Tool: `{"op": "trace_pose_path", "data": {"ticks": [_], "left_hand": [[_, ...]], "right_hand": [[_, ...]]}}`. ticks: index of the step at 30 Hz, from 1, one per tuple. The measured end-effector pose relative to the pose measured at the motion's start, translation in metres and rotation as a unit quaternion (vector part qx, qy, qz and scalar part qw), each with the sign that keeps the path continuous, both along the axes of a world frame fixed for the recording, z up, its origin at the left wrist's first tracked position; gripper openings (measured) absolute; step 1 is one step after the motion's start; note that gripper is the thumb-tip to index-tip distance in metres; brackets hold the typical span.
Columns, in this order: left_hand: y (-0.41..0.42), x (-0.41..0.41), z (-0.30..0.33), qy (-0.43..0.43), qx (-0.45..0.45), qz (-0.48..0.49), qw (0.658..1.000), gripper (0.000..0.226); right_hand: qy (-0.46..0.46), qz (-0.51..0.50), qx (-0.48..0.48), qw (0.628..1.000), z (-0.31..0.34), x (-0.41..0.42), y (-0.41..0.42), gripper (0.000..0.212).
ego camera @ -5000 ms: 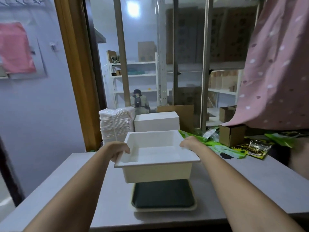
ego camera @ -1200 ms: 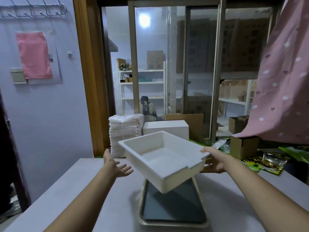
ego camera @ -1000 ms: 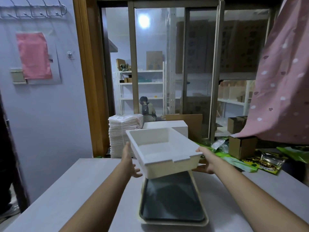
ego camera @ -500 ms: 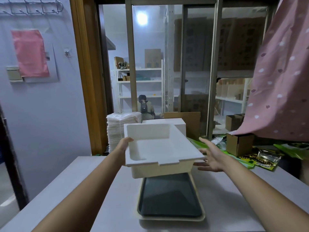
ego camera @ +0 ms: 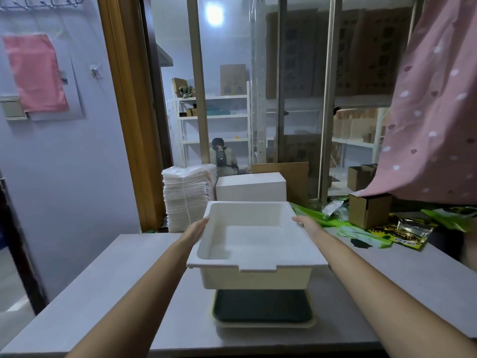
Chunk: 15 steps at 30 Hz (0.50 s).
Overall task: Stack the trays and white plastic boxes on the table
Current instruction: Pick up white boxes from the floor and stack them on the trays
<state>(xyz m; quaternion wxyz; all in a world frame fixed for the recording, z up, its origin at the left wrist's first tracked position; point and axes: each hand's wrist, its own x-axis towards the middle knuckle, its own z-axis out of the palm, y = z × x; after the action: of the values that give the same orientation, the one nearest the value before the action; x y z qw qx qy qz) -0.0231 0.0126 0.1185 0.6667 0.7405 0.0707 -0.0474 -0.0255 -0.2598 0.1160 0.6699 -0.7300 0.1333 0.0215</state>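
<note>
On the table (ego camera: pixel 103 280), 2 hands hold 1 white box (ego camera: pixel 254 244) over 1 tray (ego camera: pixel 263 310).

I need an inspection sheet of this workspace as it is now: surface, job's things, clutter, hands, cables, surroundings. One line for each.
Surface: grey table, bare at its left part.
Job's things: white box held level above the dark tray; whether they touch cannot be told. Second white box and stack of white trays behind.
Clutter: green bags, small cardboard box at the right.
Hands: left hand and right hand hold the box's far sides.
Cables: nothing seen.
Surroundings: glass door, shelves, pink curtain, a person crouching behind the glass.
</note>
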Motion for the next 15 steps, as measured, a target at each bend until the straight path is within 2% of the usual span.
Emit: {"op": "trace_pose_path", "data": {"ticks": [5, 8, 11, 15], "left_hand": [[0.003, 0.004, -0.037, 0.071, 0.013, 0.033, 0.997, 0.043], [-0.001, 0.003, -0.047, 0.094, 0.025, 0.036, 0.995, 0.028], [-0.007, 0.002, -0.053, 0.107, 0.016, 0.028, 0.994, 0.023], [-0.008, 0.006, -0.059, 0.105, 0.018, 0.033, 0.994, 0.034]], "right_hand": [[0.033, -0.005, -0.072, 0.997, -0.018, 0.001, -0.005, 0.045], [0.061, -0.007, -0.099, 0.993, -0.025, 0.000, -0.009, 0.046], [0.070, -0.015, -0.097, 0.993, -0.038, -0.002, -0.013, 0.045], [0.082, -0.016, -0.076, 0.994, -0.047, -0.005, -0.014, 0.043]]}}
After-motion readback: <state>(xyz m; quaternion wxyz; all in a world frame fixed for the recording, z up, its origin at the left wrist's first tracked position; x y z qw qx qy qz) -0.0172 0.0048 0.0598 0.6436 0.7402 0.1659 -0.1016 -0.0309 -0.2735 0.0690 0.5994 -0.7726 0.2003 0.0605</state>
